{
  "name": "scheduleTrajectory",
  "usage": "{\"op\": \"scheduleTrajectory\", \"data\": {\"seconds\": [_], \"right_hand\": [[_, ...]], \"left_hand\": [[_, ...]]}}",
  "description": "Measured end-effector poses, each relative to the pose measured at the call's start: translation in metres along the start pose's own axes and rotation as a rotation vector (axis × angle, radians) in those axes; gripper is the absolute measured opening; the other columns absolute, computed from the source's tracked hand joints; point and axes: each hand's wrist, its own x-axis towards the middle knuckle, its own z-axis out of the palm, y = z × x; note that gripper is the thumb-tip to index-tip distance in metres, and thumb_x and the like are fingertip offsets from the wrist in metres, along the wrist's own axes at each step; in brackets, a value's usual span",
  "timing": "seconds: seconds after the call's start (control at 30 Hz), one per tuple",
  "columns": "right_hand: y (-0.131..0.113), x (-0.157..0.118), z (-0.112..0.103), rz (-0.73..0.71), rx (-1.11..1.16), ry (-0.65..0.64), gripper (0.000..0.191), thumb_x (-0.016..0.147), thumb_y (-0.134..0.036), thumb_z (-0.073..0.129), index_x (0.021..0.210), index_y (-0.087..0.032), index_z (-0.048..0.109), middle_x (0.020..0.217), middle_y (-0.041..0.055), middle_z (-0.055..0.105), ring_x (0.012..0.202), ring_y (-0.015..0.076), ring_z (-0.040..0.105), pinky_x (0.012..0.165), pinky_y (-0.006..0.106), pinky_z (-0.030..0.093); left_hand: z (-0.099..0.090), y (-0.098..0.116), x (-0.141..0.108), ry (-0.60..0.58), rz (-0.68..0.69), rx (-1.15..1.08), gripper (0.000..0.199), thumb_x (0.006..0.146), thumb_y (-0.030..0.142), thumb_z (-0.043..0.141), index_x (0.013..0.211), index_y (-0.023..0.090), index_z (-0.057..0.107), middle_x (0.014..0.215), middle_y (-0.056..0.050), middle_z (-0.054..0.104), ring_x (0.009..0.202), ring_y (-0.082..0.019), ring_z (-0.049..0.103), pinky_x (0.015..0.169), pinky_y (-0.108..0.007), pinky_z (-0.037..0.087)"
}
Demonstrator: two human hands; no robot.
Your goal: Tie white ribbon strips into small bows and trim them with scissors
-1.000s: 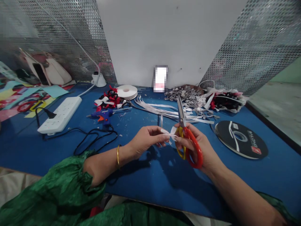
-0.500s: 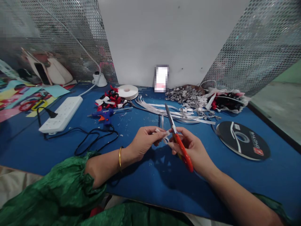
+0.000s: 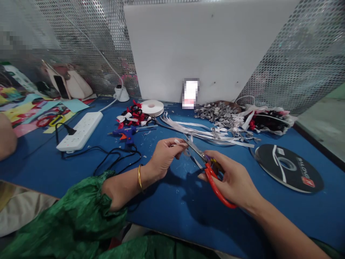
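Note:
My left hand (image 3: 165, 156) pinches a small looped piece of white ribbon (image 3: 177, 141) between thumb and fingers, above the blue tabletop. My right hand (image 3: 233, 176) grips red-handled scissors (image 3: 215, 183), their blades pointing up and left to the ribbon at my left fingertips. Whether the blades touch the ribbon I cannot tell. A ribbon tail hangs behind the blades. Beyond my hands lie long white ribbon strips (image 3: 185, 130) and a heap of grey and white bows (image 3: 219, 114).
A blue glue gun (image 3: 126, 133) with a black cord, a white power strip (image 3: 81, 132), a white ribbon roll (image 3: 152, 108) and red and white bows (image 3: 132, 117) lie left. A black spool (image 3: 289, 167) is right. A phone (image 3: 190, 93) leans on the panel. Another person's arm (image 3: 7, 136) shows far left.
My right hand has opened the scissors' handles and swung the blades leftward to the ribbon at my left fingers. The view has shifted slightly left, and another person's arm has appeared at far left.

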Motion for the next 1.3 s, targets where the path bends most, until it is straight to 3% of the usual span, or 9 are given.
{"op": "scheduleTrajectory", "data": {"seconds": [0.4,0.83,0.97,1.1,1.2,1.3], "right_hand": [[-0.001,0.000,0.000,-0.136,-0.390,0.118,0.042,0.081,-0.040,0.060,0.116,-0.020,0.056,0.086,0.0056,0.064,0.071,0.0201,0.059,0.060,0.029,0.041],[-0.001,-0.001,0.000,-0.112,-0.351,0.125,0.038,0.082,-0.040,0.060,0.116,-0.022,0.058,0.084,0.0053,0.066,0.062,0.0175,0.057,0.055,0.027,0.038],[-0.001,-0.001,0.000,0.007,-0.066,0.128,0.035,0.080,-0.039,0.066,0.111,-0.025,0.059,0.072,-0.0004,0.060,0.057,0.0140,0.051,0.054,0.026,0.039],[-0.004,0.005,0.000,0.213,0.480,0.143,0.043,0.071,-0.042,0.075,0.106,-0.024,0.059,0.067,-0.0026,0.057,0.055,0.0134,0.050,0.052,0.026,0.041],[-0.008,0.009,0.001,0.346,0.839,0.062,0.054,0.063,-0.043,0.082,0.107,-0.024,0.057,0.073,-0.0010,0.062,0.055,0.0135,0.054,0.048,0.025,0.042],[-0.009,0.009,0.004,0.402,1.028,-0.015,0.055,0.064,-0.039,0.082,0.109,-0.027,0.055,0.084,0.0005,0.065,0.060,0.0147,0.060,0.053,0.026,0.047]], "left_hand": [[-0.002,-0.001,0.000,0.012,-0.003,-0.048,0.021,0.069,0.033,0.073,0.069,0.014,0.066,0.060,0.003,0.050,0.051,-0.006,0.038,0.051,-0.022,0.029],[-0.003,0.000,0.000,0.015,-0.015,-0.014,0.018,0.070,0.032,0.071,0.071,0.014,0.069,0.059,0.002,0.053,0.052,-0.006,0.038,0.052,-0.023,0.028],[-0.003,-0.001,0.000,-0.002,-0.023,0.043,0.021,0.070,0.034,0.072,0.076,0.014,0.072,0.070,-0.001,0.062,0.055,-0.006,0.040,0.053,-0.023,0.029],[0.000,0.000,-0.004,-0.145,-0.072,0.189,0.029,0.070,0.038,0.073,0.085,0.013,0.072,0.066,0.000,0.060,0.056,-0.008,0.044,0.053,-0.022,0.030],[0.003,0.000,-0.008,-0.267,-0.105,0.227,0.039,0.067,0.038,0.076,0.098,0.014,0.067,0.061,0.004,0.055,0.054,-0.007,0.046,0.053,-0.021,0.032],[0.005,-0.003,-0.010,-0.325,-0.143,0.209,0.049,0.063,0.034,0.079,0.104,0.016,0.060,0.059,0.007,0.052,0.051,-0.007,0.045,0.053,-0.021,0.034]]}}
